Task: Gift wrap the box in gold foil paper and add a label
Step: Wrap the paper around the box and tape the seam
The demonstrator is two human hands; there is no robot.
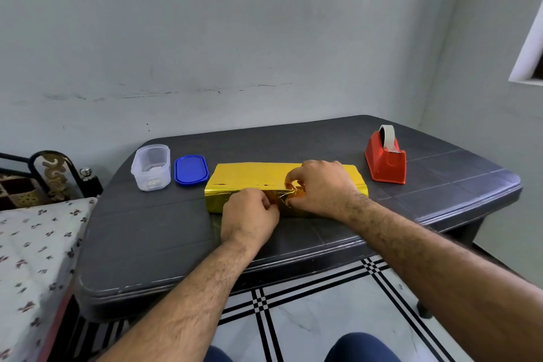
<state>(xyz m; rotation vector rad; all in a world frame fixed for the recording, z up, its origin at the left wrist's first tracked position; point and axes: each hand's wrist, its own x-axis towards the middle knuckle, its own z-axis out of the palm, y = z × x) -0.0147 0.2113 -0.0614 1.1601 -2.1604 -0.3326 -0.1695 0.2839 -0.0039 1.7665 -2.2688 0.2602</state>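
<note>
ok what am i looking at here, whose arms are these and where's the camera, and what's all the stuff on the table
There is no machine here: these are a person's two bare arms, filmed by one wide-angle camera worn on their head, looking forward and down. That is why the arms enter from the bottom edge.

On the dark table lies a box wrapped in gold foil paper. The left hand and the right hand both pinch crinkled foil along its near side.

Left of the box stand a clear plastic container and its blue lid, lying separately. To the right sits a red tape dispenser holding a roll of tape. A bed with a patterned sheet is beside the table.
</note>
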